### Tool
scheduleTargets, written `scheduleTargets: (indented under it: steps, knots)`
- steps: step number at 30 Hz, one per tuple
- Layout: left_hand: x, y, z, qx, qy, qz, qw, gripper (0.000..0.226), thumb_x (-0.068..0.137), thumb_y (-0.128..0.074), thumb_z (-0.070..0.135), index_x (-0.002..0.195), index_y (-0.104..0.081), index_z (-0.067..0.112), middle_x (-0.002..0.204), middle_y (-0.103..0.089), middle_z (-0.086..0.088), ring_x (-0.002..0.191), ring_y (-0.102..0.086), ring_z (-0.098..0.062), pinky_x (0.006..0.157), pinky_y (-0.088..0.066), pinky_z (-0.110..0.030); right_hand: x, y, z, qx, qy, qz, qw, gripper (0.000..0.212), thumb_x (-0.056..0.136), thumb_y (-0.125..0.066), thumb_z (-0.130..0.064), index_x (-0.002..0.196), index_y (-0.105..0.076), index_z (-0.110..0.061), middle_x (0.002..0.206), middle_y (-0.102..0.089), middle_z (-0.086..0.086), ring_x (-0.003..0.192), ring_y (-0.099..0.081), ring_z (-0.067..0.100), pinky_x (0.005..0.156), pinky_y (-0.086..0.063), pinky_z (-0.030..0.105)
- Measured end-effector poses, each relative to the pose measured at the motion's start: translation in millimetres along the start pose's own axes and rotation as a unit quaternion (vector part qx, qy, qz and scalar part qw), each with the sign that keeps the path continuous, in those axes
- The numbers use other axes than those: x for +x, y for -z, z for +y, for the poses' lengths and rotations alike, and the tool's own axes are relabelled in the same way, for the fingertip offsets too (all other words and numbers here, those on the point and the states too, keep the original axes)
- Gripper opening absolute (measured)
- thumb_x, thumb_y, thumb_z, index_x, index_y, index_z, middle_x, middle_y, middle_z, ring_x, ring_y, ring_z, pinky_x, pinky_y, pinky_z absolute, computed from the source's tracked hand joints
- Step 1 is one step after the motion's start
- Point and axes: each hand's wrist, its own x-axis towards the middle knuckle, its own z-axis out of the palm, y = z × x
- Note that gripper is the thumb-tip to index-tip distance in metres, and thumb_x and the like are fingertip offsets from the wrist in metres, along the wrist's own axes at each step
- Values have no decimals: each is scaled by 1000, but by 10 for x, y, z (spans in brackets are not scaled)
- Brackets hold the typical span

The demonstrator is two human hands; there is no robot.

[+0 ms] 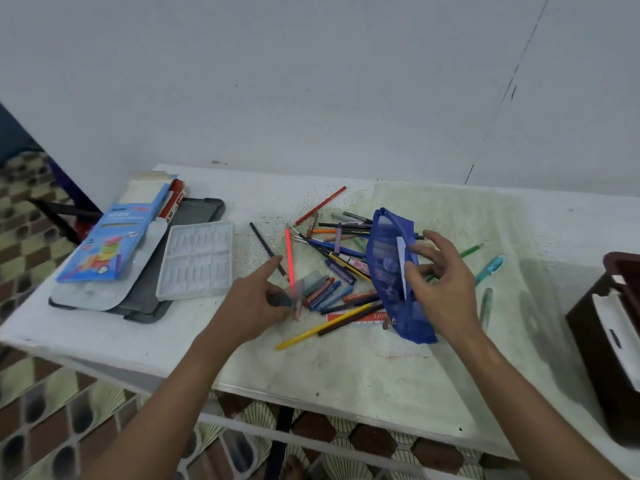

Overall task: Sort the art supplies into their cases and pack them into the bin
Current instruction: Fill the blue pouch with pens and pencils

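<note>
White table [346,368], plain wall behind. Left hand [258,306]: index finger straight, other fingers curled round a bright red pencil [290,258], blurred. Right hand [441,282]: fingers spread, thumb and fingertips pinching the blue mesh pouch [391,271], tilted over the loose pencil pile [339,244]. White plastic tray [197,259] and blue box [110,237] at left. Brown bin [613,341] at right edge.

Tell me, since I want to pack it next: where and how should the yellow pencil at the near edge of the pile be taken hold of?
Pinch the yellow pencil at its lower-left end, coming from above on the near side. That end juts out onto bare table, while its upper-right end runs in among other pencils beside the blue mesh pouch.
</note>
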Motion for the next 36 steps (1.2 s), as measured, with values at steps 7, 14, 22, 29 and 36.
scheduleTargets:
  steps: [7,14,22,29,36]
  knots:
    - [203,-31,880,-15,-56,12,998,29,70,-79,26,98,-71,28,80,-73,11,71,-66,3,68,-51,-18,-3,2,5,24,-8,7,1000,43,86,-67,-6,125,-56,-21,109,-68,-4,84,-67,11,72,-55,23]
    - [471,-533,1365,48,-89,-58,993,16,71,-69,14,57,-64,8,48,-54,-4,39,-37,-7,53,-35,-28,4,77,-25,-14,-20,24,999,22,86,-66,-11,108,-71,-14,102,-68,-17,82,-69,9,79,-57,38]
    - [556,-742,1456,-11,-107,-33,994,29,75,-68,32,64,-54,9,63,-46,-3,58,-42,-13,56,-40,-30,20,150,-38,-16,-26,30,999,24,86,-66,-7,107,-70,-19,98,-67,-17,76,-65,0,70,-56,21]
    - [352,-445,1070,-141,-87,11,986,18,85,-66,18,100,-75,17,92,-73,8,82,-67,0,81,-55,-20,77,256,152,10,-66,32,997,25,87,-64,-10,109,-71,-17,99,-73,2,79,-69,24,71,-60,45]
    - [444,-132,352,59,16,68,996,28,87,-58,14,112,-70,17,101,-69,4,84,-58,-7,79,-41,-17,51,299,167,29,-112,156,981,22,86,-61,-7,95,-68,-26,92,-71,-4,75,-70,23,68,-59,50]
